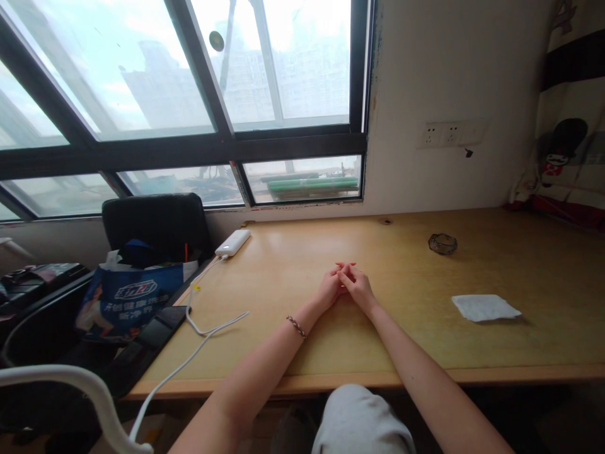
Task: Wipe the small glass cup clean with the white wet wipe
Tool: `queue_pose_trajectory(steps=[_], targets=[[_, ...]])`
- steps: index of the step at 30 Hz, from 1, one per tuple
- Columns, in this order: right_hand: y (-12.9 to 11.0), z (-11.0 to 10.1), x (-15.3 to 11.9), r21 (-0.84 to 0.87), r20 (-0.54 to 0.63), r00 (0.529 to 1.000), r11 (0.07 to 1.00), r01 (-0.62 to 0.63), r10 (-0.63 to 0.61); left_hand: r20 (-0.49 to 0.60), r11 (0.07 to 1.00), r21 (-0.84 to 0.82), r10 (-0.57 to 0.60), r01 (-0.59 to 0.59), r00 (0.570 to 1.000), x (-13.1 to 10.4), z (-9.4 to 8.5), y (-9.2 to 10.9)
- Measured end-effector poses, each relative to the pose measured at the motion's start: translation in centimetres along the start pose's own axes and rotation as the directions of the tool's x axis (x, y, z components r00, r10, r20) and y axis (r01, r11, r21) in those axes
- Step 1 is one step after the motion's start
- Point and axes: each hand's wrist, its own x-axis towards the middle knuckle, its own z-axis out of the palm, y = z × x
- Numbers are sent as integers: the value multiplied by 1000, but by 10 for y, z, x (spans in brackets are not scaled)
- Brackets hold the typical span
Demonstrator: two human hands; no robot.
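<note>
Item: left hand (329,288) and right hand (358,287), laid fingertip to fingertip on the wooden desk (293,265), loosely curled, nothing gripped; white tissue (485,308) well apart rightward, glass ashtray (443,244) beyond it, power bank (233,243) leftward; reaches are best made singly.

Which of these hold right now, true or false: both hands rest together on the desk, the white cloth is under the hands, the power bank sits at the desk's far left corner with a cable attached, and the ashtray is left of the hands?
1. The left hand and right hand meet on the desk: true.
2. The white cloth lies under the hands: false, it lies apart, to their right.
3. The power bank sits at the far left corner, white cable attached: true.
4. The glass ashtray is left of the hands: false, right.
</note>
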Motion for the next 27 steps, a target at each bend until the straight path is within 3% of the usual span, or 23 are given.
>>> queue_pose_trajectory(steps=[7, 15, 27], targets=[[2, -1, 2, 141, 19, 997, 987, -80, 78, 22, 1000, 0, -25, 25, 999, -1, 1, 3], [8, -1, 5, 372, 54, 977, 903, -213, 208, 33, 999, 40, -5, 4, 999, -3, 3, 3], [12, 1, 7, 351, 17, 988, 924, -149, 153, 29, 1000, 21, 9, -9, 1000, -2, 3, 2]])
